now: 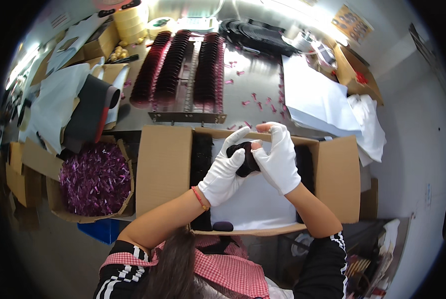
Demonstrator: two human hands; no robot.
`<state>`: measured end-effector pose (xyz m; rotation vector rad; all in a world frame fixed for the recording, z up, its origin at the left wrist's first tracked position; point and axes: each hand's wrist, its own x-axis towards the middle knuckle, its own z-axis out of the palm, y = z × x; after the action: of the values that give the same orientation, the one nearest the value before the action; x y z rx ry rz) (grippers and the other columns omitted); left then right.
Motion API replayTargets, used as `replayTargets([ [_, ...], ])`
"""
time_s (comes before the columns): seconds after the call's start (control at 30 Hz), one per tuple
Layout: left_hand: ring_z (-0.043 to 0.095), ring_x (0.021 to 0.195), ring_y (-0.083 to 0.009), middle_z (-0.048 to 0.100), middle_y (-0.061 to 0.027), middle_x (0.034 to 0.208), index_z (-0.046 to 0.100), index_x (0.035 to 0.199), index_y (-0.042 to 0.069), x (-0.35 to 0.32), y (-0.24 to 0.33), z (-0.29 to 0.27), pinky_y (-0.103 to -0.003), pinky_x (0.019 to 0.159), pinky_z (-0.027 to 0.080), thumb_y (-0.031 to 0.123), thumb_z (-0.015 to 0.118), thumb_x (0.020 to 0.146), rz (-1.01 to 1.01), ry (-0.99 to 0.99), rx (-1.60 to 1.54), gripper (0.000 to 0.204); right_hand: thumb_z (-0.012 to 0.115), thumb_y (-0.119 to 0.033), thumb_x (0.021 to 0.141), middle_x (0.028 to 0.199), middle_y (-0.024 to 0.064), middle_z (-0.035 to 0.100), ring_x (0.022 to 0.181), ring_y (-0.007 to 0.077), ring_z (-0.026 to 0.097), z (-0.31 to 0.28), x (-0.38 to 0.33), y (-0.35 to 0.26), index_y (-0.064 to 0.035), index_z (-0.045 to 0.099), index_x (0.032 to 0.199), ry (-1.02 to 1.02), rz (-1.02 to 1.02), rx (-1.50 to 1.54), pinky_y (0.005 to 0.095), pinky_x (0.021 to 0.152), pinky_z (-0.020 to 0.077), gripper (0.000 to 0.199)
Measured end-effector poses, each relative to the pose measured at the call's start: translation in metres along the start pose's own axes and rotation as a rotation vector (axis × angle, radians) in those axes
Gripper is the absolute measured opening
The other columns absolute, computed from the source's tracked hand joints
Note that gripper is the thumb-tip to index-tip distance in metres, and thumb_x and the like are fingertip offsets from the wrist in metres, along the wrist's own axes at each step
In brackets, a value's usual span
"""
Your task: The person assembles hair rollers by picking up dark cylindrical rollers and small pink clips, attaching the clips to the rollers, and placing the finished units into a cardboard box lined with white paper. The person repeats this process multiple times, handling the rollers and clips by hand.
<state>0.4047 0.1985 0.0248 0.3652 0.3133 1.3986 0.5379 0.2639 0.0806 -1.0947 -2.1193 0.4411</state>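
My left hand (pixel 223 175), in a white glove, curls its fingers and thumb around a small dark rounded thing (pixel 244 158); its kind is not clear. My right hand (pixel 279 162), gloved with the thumb and forefinger tips bare, presses its thumb against the same dark thing from the right. Both hands are raised above an open cardboard box (pixel 164 172). White sheeting (pixel 255 212) covers the middle of the box, with black material (pixel 201 149) along its sides. A dark oval pad (pixel 223 226) lies at the box's near edge.
Beyond the box, a metal rack (pixel 188 117) holds rows of dark red discs on a metal table. Small pink pieces (pixel 260 105) lie scattered beside it. A carton of shiny purple pieces (pixel 96 179) stands left; white sheets (pixel 315 99) lie right, black curved pieces (pixel 255 36) behind.
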Motion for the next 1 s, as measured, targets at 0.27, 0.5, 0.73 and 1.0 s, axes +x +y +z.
replayTargets([
  [0.27,0.057,0.111,-0.0173,0.054,-0.0055,0.124,0.045,0.137,0.021,-0.003,-0.041,0.022,-0.039,0.098,0.052,0.036,0.054,0.102,-0.313,0.186,-0.169,0.039,0.074,-0.031,0.086,0.093,0.0142,0.066,0.083,0.0260,0.066,-0.073,-0.032,0.005,-0.0019,0.062,0.102,-0.512,0.470,0.021,0.0361,0.077,0.0522,0.036],
  [0.5,0.054,0.111,-0.0148,0.049,-0.0037,0.122,0.037,0.139,0.019,-0.002,-0.088,0.032,-0.033,0.094,0.050,0.010,0.065,0.094,-0.460,0.272,0.061,0.054,0.074,-0.049,0.081,0.103,0.0159,0.067,0.095,0.0298,0.067,-0.093,-0.079,0.018,-0.0026,0.063,0.110,-0.556,0.606,-0.100,0.0366,0.086,0.0520,0.056],
  [0.73,0.053,0.118,-0.0198,0.051,-0.0075,0.133,0.039,0.139,0.007,-0.004,-0.153,-0.001,-0.034,0.105,0.042,0.021,0.059,0.096,-0.698,0.176,-0.244,0.049,0.067,-0.051,0.077,0.095,0.0193,0.070,0.094,0.0353,0.068,-0.091,-0.105,0.049,-0.0026,0.066,0.098,-0.863,0.619,-0.479,0.0406,0.086,0.0538,0.053],
  [1.0,0.052,0.123,-0.0376,0.056,-0.0240,0.126,0.049,0.137,0.001,0.000,-0.148,-0.001,-0.043,0.104,0.043,-0.003,0.045,0.087,-0.449,-0.678,1.371,0.050,0.078,-0.025,0.068,0.089,0.0075,0.071,0.098,0.0236,0.063,-0.116,-0.139,0.094,-0.0100,0.074,0.088,-1.068,-0.047,-0.628,0.0358,0.083,0.0462,0.025],
])
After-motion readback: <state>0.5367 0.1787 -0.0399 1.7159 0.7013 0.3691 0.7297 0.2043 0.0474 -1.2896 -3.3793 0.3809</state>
